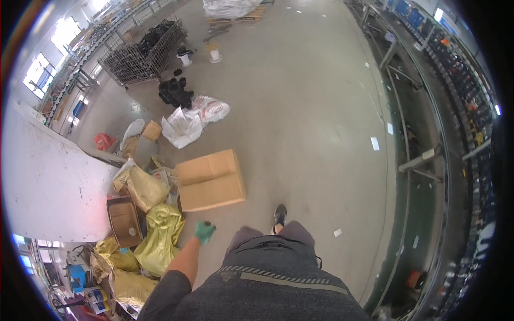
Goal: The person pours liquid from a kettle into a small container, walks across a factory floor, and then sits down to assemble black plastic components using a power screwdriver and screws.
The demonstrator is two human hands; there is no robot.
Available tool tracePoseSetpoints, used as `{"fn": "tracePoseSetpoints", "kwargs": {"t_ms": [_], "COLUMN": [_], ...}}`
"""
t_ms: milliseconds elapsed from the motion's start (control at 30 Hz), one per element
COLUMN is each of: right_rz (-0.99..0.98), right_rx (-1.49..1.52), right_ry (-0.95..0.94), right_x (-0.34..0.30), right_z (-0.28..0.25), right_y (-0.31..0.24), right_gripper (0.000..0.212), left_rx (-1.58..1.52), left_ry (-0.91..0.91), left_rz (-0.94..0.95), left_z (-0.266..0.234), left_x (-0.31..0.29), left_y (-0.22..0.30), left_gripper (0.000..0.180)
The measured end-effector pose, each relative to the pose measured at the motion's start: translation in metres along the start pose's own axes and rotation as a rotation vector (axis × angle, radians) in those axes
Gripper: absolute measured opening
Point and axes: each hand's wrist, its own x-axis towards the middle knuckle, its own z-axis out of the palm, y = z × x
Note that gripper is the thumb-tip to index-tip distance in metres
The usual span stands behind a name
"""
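Note:
My left hand [204, 232], in a green glove with dark patches at the fingers, hangs beside my left thigh. Its fingers look loosely apart, and I see nothing in them. Nearest to it are a closed cardboard box [210, 182] on the floor ahead and a shiny yellow sack [160, 235] to the left; the glove appears apart from both. My right hand is out of the picture. One dark shoe [280, 214] shows on the floor in front of me.
Left, a white pillar [53, 182] stands behind piled sacks and a brown open tray [126, 222]. Farther off are white bags [182, 128], black parts [175, 92] and a wire cage [144, 53]. A long conveyor rack [444, 128] runs along the right.

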Motion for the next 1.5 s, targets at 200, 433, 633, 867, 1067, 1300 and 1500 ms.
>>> {"fn": "tracePoseSetpoints", "kwargs": {"t_ms": [200,433,633,867,1067,1300,1500], "right_rz": [-0.230,-0.493,-0.327,-0.092,-0.004,-0.539,-0.785], "right_rx": [0.587,0.389,-0.149,-0.543,-0.532,-0.427,-0.816], "right_ry": [0.248,0.301,-0.062,-0.061,-0.211,-0.086,-0.114], "right_x": [0.101,0.180,0.225,0.287,0.450,0.520,0.460], "right_z": [-0.194,-0.286,-0.252,-0.222,-0.238,-0.153,0.041], "right_y": [-0.382,-0.677,-0.728,-0.928,-1.193,-1.742,-2.052], "right_gripper": [0.015,0.022,0.026,0.026,0.027,0.024,0.030], "left_rx": [-0.074,-0.313,-0.518,-0.487,-0.692,-1.011,-1.253], "left_ry": [0.197,0.294,0.129,0.063,0.045,0.093,0.184], "left_rz": [-0.152,-0.239,0.066,0.158,0.179,0.265,0.351], "left_z": [0.001,0.001,-0.031,-0.100,-0.150,-0.244,-0.344], "left_x": [0.035,0.196,0.360,0.491,0.609,0.679,0.788], "left_y": [0.063,0.210,0.432,0.700,0.843,0.968,1.027], "left_gripper": [0.020,0.023,0.017,0.011,0.013,0.020,0.020]}}
